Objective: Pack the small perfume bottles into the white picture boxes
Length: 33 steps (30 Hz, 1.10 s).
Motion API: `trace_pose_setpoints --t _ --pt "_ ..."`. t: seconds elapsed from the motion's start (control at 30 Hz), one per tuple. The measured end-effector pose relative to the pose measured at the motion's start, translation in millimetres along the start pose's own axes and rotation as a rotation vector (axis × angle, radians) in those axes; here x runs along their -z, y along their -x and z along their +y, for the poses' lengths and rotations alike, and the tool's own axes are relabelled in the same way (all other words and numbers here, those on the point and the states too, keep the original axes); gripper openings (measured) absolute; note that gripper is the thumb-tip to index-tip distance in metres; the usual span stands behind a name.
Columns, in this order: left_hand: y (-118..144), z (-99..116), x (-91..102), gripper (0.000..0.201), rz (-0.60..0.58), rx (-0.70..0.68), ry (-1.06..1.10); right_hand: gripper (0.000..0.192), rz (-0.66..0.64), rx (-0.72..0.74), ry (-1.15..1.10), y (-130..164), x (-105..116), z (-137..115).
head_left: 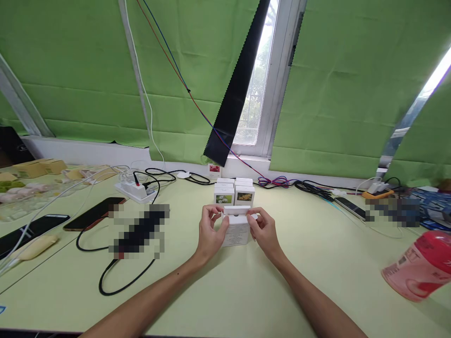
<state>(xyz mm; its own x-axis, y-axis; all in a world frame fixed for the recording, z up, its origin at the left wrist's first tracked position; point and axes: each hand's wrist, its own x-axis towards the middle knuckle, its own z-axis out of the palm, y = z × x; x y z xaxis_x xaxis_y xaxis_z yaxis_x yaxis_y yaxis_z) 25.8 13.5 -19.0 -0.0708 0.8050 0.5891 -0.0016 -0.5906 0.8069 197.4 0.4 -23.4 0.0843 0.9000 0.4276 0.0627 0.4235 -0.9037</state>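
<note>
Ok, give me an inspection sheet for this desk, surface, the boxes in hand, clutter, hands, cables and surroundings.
Surface: pale yellow-green table, flat, joined from panels at left.
Job's things: small white box standing on the table, top flap raised; stack of small white boxes with flower pictures just behind it.
Clutter: two dark phones at left, power strip, phone at right, pink bottle lying at the right edge.
Hands: left hand and right hand grip the box's sides, fingertips on the flap.
Cables: black cable looped at left; red and blue wires hanging across the curtain.
Surroundings: green curtains, window.
</note>
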Motion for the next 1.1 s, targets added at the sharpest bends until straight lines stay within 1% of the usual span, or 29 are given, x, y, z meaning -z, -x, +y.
trace_pose_setpoints --t 0.27,0.4,0.8,1.1 --pt "1.1 2.0 0.0 0.018 -0.075 -0.009 -0.042 0.021 0.042 0.064 0.041 2.2 0.1 -0.5" --pt "0.4 3.7 0.2 0.018 -0.083 -0.017 -0.048 0.020 0.058 0.095 0.075 1.8 -0.7 -2.0" --pt "0.3 5.2 -0.3 0.016 -0.108 -0.035 -0.050 0.017 0.068 0.123 0.074 4.0 -1.6 -3.2" --pt "0.6 4.9 -0.3 0.014 -0.101 -0.044 -0.047 0.026 0.108 0.151 0.054 5.3 -3.6 -2.2"
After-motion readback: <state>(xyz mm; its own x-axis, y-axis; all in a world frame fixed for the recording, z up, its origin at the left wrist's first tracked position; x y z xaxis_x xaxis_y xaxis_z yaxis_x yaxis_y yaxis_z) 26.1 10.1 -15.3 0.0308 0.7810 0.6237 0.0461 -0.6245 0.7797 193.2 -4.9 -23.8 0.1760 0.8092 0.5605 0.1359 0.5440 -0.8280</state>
